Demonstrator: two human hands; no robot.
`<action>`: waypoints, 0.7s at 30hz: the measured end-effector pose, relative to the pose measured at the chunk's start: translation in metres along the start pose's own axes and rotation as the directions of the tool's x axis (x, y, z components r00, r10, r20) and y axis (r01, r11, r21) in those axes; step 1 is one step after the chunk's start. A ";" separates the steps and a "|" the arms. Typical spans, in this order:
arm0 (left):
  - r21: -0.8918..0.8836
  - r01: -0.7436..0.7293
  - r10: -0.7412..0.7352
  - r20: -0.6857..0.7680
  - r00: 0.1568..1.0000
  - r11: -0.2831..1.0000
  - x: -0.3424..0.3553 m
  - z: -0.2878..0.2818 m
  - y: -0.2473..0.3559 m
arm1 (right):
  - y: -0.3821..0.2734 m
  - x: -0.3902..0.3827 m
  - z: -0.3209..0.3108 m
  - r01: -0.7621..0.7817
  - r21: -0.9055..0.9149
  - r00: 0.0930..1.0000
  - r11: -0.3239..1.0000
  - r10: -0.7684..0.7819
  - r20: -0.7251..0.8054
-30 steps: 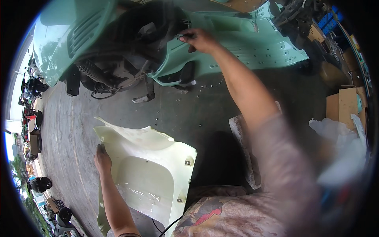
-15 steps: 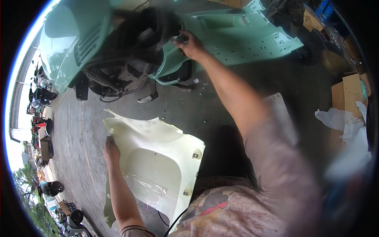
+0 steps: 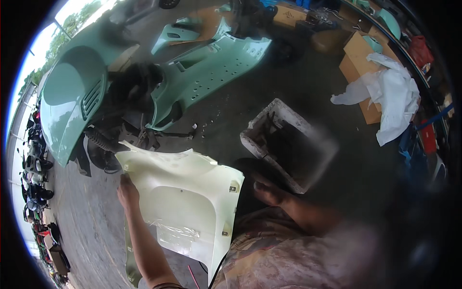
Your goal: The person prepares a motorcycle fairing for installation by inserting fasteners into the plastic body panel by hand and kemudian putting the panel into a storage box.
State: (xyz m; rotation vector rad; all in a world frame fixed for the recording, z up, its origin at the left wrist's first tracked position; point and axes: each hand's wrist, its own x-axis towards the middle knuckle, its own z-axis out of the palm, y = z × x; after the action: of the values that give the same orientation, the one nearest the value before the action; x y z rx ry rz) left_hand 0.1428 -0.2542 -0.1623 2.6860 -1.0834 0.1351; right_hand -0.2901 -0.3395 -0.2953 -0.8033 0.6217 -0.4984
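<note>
A pale cream body panel (image 3: pixel 178 173), its inner side with metal clips facing up, stands tilted before me. My left hand (image 3: pixel 127 190) grips its left edge near the upper corner. Clear plastic film (image 3: pixel 178 235) lies across the panel's lower opening. My right hand (image 3: pixel 267 193) is low in shadow beside the panel's right edge, close to a worn white foam box (image 3: pixel 262 123). Its fingers are too dim to tell what, if anything, they hold. Beyond the panel stands a mint-green scooter (image 3: pixel 72 106), partly stripped, with a perforated green floor panel (image 3: pixel 216 72).
A cardboard box (image 3: pixel 358 72) with white wrapping sheet (image 3: pixel 397 96) hanging over it stands to the right, near shelving with parts. Small bits lie scattered on the concrete floor. Parked scooters (image 3: pixel 36 168) line the far left.
My right hand has come back from the scooter to my side, near the foam box. The view has swung right, uncovering that box. My left hand keeps its grip on the panel.
</note>
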 end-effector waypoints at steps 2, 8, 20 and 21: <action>-0.001 -0.049 0.049 0.039 0.998 0.999 0.002 0.004 0.019 | -0.022 -0.025 0.024 0.196 -0.188 0.980 0.962 -0.200 -0.003; -0.001 -0.190 0.180 0.315 0.932 0.982 -0.020 -0.015 0.097 | -0.094 -0.127 0.095 -0.063 -0.524 0.925 0.850 -0.148 -0.351; -0.209 -0.352 0.408 0.524 0.747 0.912 -0.064 -0.133 0.253 | -0.331 -0.327 0.245 0.182 -0.944 0.835 0.275 -0.551 0.001; -0.244 -0.366 0.438 0.560 0.703 0.898 -0.076 -0.137 0.268 | -0.355 -0.331 0.267 0.207 -0.970 0.925 0.130 -0.348 0.150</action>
State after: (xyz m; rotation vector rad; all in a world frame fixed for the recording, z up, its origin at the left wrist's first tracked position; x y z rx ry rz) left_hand -0.0972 -0.3539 0.0074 2.3772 -1.7919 -0.7502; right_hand -0.4076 -0.2118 0.2308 -2.2499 0.9069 -0.4388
